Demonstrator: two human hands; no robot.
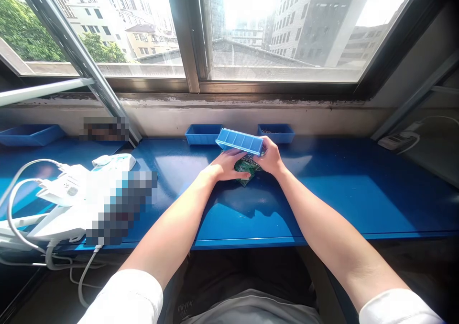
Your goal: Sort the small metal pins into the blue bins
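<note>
A blue plastic bin [241,141] is tipped on its side above the table, its ribbed underside or wall facing me. My right hand [269,157] grips the bin's right end, fingers wrapped round it. Just below the bin, my left hand [227,165] lies with its thumb stretched out, over a small heap of green circuit boards [245,170] and thin metal pieces. Whether its hidden fingertips touch the bin or hold a board, I cannot tell.
Two blue bins stand by the wall, one at the back [203,134] and one holding small thin parts [276,133]. White power strips and cables [68,190] crowd the blue table's [358,190] left side. A metal post [103,96] rises at the left; another bin [30,134] lies beyond.
</note>
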